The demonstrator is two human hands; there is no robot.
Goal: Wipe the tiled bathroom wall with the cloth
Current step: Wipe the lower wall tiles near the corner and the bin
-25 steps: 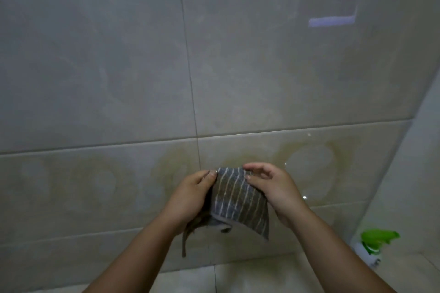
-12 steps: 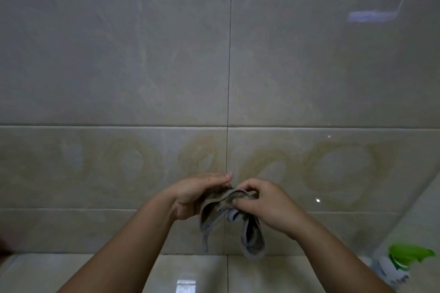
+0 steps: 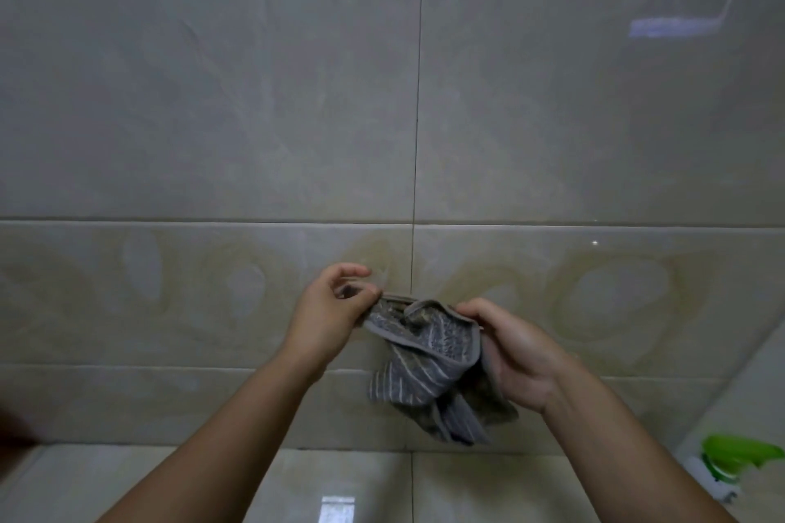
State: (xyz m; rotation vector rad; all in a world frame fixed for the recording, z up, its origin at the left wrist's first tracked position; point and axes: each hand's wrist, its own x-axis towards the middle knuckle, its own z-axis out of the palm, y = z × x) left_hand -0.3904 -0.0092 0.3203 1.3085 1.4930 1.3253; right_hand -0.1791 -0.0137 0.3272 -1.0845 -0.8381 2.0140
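Note:
A grey cloth with pale stripes hangs crumpled between both hands, a little in front of the tiled wall. My left hand pinches its upper left edge with thumb and fingers. My right hand grips the cloth's right side, with the rest drooping below the palm. The wall is large glossy beige tiles. The lower row behind the hands carries yellowish ring-shaped marks. The cloth does not touch the wall.
A white spray bottle with a green trigger head stands at the lower right by the corner with the side wall. A glossy tiled ledge or floor runs along the bottom. A dark blurred shape sits at the far left edge.
The view has settled lower and more squarely on the wall. The cloth went from spread flat to bunched up, and is now pulled apart again between the hands, with its bulk shifted to the right hand.

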